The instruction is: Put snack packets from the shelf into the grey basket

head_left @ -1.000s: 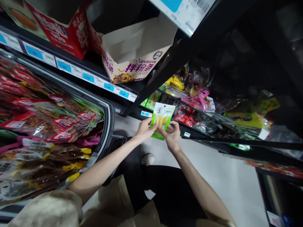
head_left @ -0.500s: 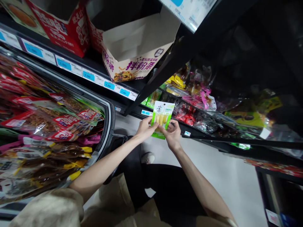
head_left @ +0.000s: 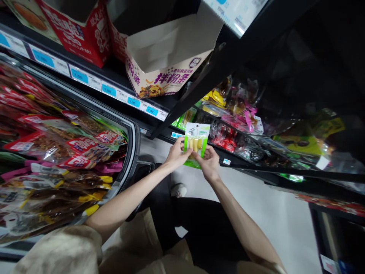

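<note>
Both my hands hold one small snack packet, white and green with pale yellow pieces showing through its window. My left hand pinches its left edge and my right hand grips its lower right side. The packet is upright in front of a low black shelf stocked with similar green, red and pink packets.
A curved bin at the left is full of red, brown and yellow snack bags. Above it runs a shelf rail with blue price tags, carrying an open purple-lettered carton and red cartons. Pale floor lies below.
The packet and both hands have risen slightly and drawn a little closer to the low shelf; the grip of both hands is the same.
</note>
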`<state>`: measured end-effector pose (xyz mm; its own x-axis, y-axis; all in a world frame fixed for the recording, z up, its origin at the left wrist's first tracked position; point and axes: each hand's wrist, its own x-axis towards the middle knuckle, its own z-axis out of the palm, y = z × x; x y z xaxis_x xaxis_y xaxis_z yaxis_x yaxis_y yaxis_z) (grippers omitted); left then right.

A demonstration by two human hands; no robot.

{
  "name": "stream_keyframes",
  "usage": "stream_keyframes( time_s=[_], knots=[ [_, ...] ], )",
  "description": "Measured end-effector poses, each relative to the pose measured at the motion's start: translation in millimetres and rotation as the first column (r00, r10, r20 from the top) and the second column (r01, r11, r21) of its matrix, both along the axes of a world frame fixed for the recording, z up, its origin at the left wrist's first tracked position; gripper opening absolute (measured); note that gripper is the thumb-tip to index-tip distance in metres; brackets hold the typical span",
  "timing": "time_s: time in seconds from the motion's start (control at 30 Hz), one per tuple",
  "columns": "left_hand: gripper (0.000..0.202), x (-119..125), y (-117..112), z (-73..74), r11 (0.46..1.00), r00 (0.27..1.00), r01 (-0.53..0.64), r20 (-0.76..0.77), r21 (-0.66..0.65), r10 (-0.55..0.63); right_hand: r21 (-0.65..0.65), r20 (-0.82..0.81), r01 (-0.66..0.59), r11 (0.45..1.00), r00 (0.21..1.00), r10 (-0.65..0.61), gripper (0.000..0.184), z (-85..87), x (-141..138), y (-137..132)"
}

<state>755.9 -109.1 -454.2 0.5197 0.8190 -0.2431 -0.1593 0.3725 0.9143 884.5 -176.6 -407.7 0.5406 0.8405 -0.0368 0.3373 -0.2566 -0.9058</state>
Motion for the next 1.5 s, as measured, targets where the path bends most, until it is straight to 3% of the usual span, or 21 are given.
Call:
stream_keyframes(
  time_s=[0.23,0.43,0.63,0.83,0.93,1.07,1.13,1.2,1.3,1.5],
  knots=[
    [0.045,1.0,0.4,0.6,0.999,0.999,-0.045,0.0,0.001,0.045,-0.003,0.032,0.007,1.0,0.999,-0.006,0.048,1.7,0.3,0.9],
    [0.043,-0.5,2.7,1.1,0.983,0.977,-0.175,-0.112,0.062,0.181,0.014,0.096,-0.001,1.0,0.995,0.0,0.044,3.7,0.2,0.5],
    [0.011,-3.7,1.1,9.4,0.994,0.999,-0.035,0.026,0.105,0.033,0.03,0.179,-0.033,0.999,0.984,0.027,0.042,3.1,-1.4,-1.3],
    [0.019,-4.2,-0.8,14.1,1.0,0.99,0.022,0.142,0.005,-0.022,0.092,0.351,-0.123,0.988,0.933,0.083,0.026,5.3,-2.5,-4.9],
    [0.029,-2.0,-1.6,12.7,0.981,0.93,0.136,0.359,-0.137,-0.079,0.079,0.551,-0.232,0.969,0.821,0.151,0.019,12.1,-4.3,-5.5],
    [0.035,1.0,-2.5,10.5,0.903,0.84,0.285,0.537,-0.32,-0.075,-0.112,0.839,-0.404,0.908,0.452,0.304,0.039,14.6,-13.4,-10.5],
    [0.035,1.7,-2.8,9.5,0.886,0.83,0.293,0.556,-0.359,-0.05,-0.233,0.892,-0.425,0.874,0.264,0.366,0.053,10.3,-20.1,-15.2],
    [0.029,1.6,-2.7,9.1,0.888,0.846,0.275,0.531,-0.368,-0.042,-0.312,0.911,-0.397,0.863,0.134,0.391,0.062,4.0,-26.4,-20.1],
    [0.02,0.0,-1.9,10.2,0.913,0.881,0.229,0.471,-0.337,-0.048,-0.393,0.901,-0.343,0.853,0.04,0.432,0.065,-4.5,-31.8,-25.9],
    [0.015,-3.0,-0.7,13.9,0.937,0.878,0.209,0.475,-0.28,-0.054,-0.463,0.874,-0.29,0.837,0.004,0.485,0.059,-10.9,-30.2,-30.9]
  ],
)
